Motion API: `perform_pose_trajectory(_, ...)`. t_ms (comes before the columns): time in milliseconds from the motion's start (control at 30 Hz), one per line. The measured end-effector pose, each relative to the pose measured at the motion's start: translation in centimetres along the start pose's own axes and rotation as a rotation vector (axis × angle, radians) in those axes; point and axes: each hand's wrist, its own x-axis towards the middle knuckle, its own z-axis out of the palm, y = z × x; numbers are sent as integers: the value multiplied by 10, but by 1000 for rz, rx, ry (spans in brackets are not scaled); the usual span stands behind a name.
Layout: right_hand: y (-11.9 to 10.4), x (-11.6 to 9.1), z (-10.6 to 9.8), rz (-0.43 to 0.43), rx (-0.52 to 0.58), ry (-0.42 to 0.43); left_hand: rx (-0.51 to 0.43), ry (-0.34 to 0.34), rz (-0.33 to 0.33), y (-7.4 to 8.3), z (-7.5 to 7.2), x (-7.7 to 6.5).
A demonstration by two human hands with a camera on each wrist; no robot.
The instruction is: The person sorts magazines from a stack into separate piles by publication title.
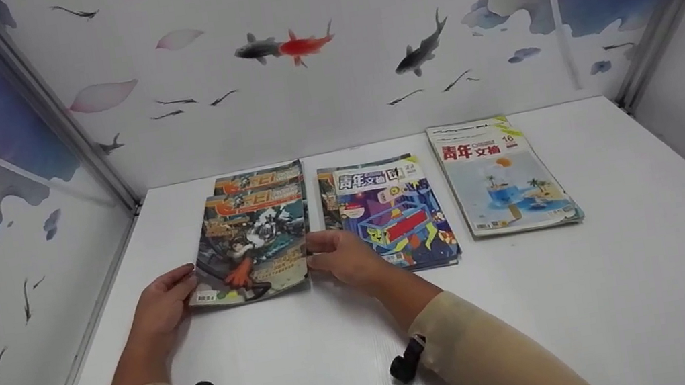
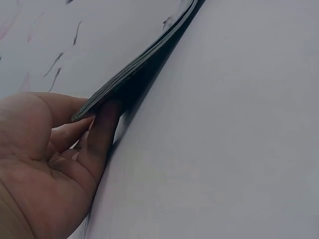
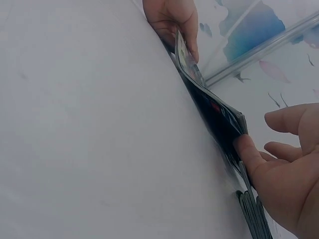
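Centre-left of the frame, the left hand (image 1: pixel 162 305) pinches a raised magazine (image 1: pixel 254 250); the right hand (image 1: pixel 352 259), fingers spread, touches its edge. Probably stacking; next calls for level lowering.

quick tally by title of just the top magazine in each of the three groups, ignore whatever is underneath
青年文摘: 2 (purple-covered magazine, palm-tree-covered magazine)
Orange title banner, name not fully legible: 1 (dark-covered magazine)
Total: 3
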Motion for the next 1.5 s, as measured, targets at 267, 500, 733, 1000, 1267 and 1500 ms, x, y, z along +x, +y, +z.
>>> perform_pose_trajectory(267,-2,0,2,-17,47,-30,-59,-25,24,3,3,-2)
perform_pose_trajectory(500,-1,2,0,-10,32,-25,-79,-20,-22,4,3,-3)
perform_pose_trajectory(733,-4,1,-1,2,-9,8,11,105,-7,10,-3,-4)
perform_pose_trajectory(1000,-7,-6,-1,-69,-52,57,-141,186,54,20,12,-9)
perform_pose_trajectory(1267,-8,-12,-21,-164,-67,49,-136,9,161,32,61,-13)
perform_pose_trajectory(1500,-7,-23,-62,-155,-134,156,-108,-111,190,35,111,-17)
